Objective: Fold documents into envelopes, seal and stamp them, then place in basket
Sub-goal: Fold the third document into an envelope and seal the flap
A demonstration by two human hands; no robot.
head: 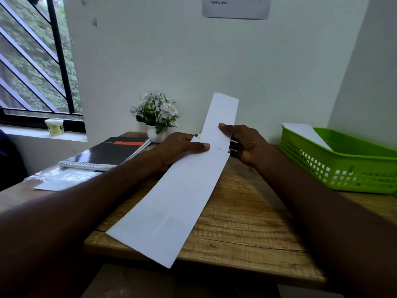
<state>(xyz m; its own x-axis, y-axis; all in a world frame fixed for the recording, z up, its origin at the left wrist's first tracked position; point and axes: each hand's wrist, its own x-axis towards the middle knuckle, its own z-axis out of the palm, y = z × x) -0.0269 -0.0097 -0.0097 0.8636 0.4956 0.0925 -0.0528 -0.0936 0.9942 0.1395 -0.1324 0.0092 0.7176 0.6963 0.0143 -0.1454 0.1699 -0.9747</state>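
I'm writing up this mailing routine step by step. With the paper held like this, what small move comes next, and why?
Probably slide the folded document further down into the envelope. The right hand pinches the document, which sticks well out of the envelope's far end, while the left hand holds the envelope near its mouth, so sealing isn't yet possible.

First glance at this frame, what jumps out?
The long white folded paper running diagonally across the wooden table, gripped at its far end by the left hand and right hand. Next, the bright green basket at the right edge, already holding a white envelope. Behind the hands, a small pot of white flowers stands against the wall.
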